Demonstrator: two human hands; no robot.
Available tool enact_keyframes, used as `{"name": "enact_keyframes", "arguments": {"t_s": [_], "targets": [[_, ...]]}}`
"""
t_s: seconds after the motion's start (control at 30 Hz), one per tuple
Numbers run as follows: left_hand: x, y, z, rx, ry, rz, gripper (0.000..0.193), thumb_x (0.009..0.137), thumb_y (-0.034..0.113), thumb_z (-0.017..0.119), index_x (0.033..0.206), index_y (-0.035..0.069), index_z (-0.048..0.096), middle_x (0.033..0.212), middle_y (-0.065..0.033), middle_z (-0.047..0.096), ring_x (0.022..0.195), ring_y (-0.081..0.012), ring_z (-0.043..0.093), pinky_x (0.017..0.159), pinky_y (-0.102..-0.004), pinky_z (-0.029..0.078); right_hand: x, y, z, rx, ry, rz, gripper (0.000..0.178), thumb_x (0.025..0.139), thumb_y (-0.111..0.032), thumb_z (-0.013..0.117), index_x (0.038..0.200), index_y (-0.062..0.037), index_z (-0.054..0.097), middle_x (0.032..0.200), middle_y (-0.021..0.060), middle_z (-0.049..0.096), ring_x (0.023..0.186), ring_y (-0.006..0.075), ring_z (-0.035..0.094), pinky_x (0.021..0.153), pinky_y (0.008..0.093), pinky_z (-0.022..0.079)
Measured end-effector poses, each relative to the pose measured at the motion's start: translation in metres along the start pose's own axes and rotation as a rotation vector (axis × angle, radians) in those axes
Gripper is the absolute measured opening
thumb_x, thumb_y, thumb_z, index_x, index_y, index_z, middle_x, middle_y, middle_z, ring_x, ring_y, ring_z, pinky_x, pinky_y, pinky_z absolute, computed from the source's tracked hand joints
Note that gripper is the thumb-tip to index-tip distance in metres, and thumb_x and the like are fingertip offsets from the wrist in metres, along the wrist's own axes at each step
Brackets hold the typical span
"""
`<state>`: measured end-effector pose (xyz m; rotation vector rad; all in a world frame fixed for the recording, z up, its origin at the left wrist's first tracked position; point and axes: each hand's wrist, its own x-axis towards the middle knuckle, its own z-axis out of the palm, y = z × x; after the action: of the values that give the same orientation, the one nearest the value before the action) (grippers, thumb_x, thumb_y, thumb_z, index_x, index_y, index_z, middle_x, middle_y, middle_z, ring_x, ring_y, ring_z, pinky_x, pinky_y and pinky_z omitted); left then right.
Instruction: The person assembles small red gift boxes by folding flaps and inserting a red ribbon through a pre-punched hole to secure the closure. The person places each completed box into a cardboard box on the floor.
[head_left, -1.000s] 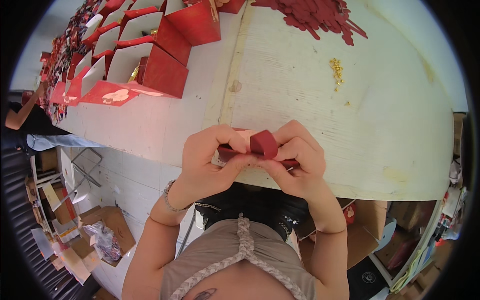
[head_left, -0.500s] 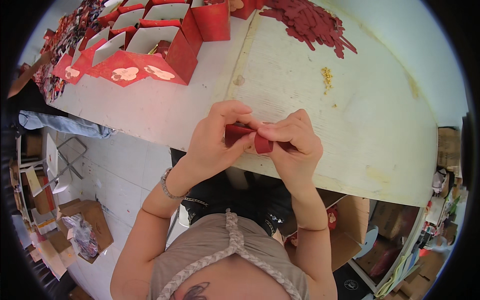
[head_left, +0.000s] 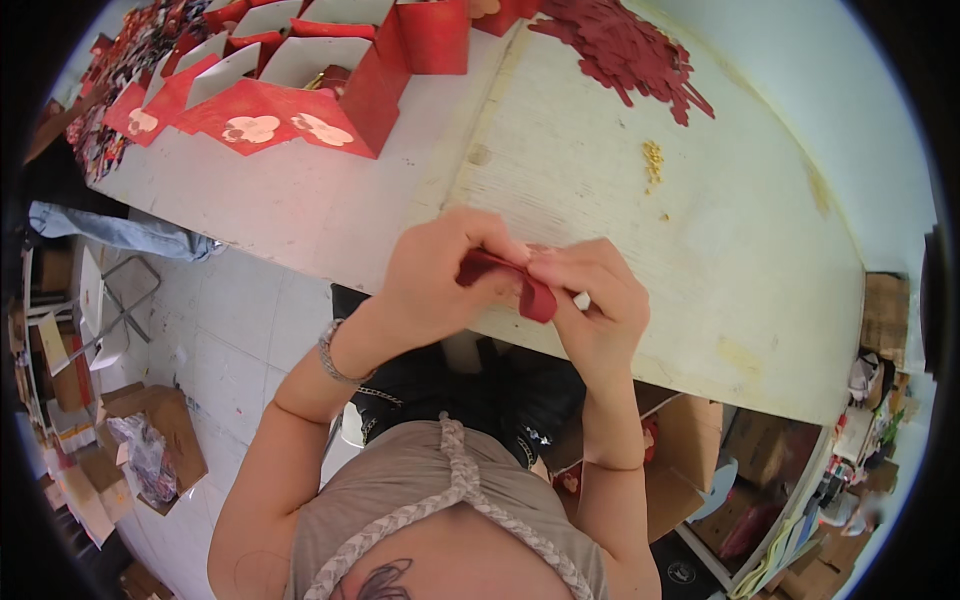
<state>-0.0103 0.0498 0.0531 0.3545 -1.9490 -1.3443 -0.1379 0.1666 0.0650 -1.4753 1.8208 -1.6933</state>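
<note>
Close together over the table's near edge, both hands pinch a dark red strip point(head_left: 537, 300) of soft, flat material. My left hand point(head_left: 425, 270) is closed on the part that curves at its fingers. With thumb and fingers pressed together, my right hand point(head_left: 608, 295) grips the strip where the two hands meet. A curled part of the strip hangs below that pinch. Something small and white point(head_left: 582, 300) shows among the right fingers; its kind is unclear. Farther off lies a heap of similar dark red strips point(head_left: 635, 55), with small gold-coloured pieces point(head_left: 653, 165) nearer me.
Open red boxes point(head_left: 340, 95) stand at the far left of the pale table point(head_left: 730, 270). Beyond them is a pile of multicoloured small items point(head_left: 150, 70). A cardboard box point(head_left: 165, 440) and a folding stand point(head_left: 130, 300) are on the floor to the left. Another carton point(head_left: 690, 450) sits under the table.
The strip's curled part now hangs slightly lower and tilts more. My right fingers have shifted on it, exposing the small white thing. Both hands keep their grip.
</note>
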Motion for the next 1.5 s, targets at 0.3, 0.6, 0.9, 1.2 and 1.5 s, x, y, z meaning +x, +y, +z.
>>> {"name": "enact_keyframes", "arguments": {"t_s": [0.3,0.6,0.9,1.2,1.5], "targets": [[0.026,0.012,-0.038,0.441,-0.25,0.343,0.042,0.069,0.023,0.076,0.105,0.012,0.059,0.112,-0.0078,0.057,0.106,-0.0277,0.053,0.087,-0.042,0.043,-0.017,-0.017,-0.059,-0.039,-0.131,0.196,0.018,0.069,0.009,0.065,0.076,-0.0069,0.069,0.069,0.0047,0.057,0.066,0.0164,0.052,0.066,0.0277,0.045],[0.038,0.032,-0.1,0.98,-0.256,0.386,0.02,0.06,-0.007,0.062,0.067,0.01,0.054,0.109,-0.0003,0.059,0.123,-0.0331,0.045,0.108,-0.0529,0.027,-0.047,-0.058,-0.134,-0.839,-0.647,0.325,0.055,0.058,-0.023,0.08,0.106,-0.0025,0.065,0.099,0.0142,0.067,0.088,0.0337,0.062,0.078,0.0397,0.049],[0.045,0.011,-0.038,-0.142,-0.137,-0.386,0.016,0.075,-0.008,0.056,0.084,0.004,0.062,0.126,-0.0095,0.054,0.121,-0.0293,0.047,0.092,-0.0371,0.047,0.012,0.026,-0.013,0.474,-0.559,0.29,0.11,0.065,-0.006,0.077,0.15,-0.0085,0.007,0.147,0.0166,0.028,0.127,0.0254,0.043,0.104,0.0365,0.034],[0.007,-0.041,-0.005,-0.596,0.081,-0.078,0.079,0.082,0.042,0.069,0.133,0.008,0.019,0.148,-0.0233,0.023,0.132,-0.0307,0.033,0.107,-0.0438,0.032,0.007,0.06,0.01,0.432,0.116,-0.255,0.062,0.064,0.006,0.056,0.122,-0.0066,0.037,0.139,0.0211,0.036,0.125,0.0304,0.042,0.103,0.0413,0.033],[-0.006,-0.067,0.01,-0.508,-0.017,-0.023,0.084,0.069,0.055,0.075,0.121,0.009,0.029,0.137,-0.0165,0.032,0.121,-0.0232,0.037,0.102,-0.0386,0.032,-0.005,0.072,0.002,0.208,0.039,-0.146,0.044,0.069,-0.019,0.081,0.095,-0.008,0.048,0.138,0.0207,0.035,0.12,0.0306,0.044,0.1,0.0417,0.034]]}}
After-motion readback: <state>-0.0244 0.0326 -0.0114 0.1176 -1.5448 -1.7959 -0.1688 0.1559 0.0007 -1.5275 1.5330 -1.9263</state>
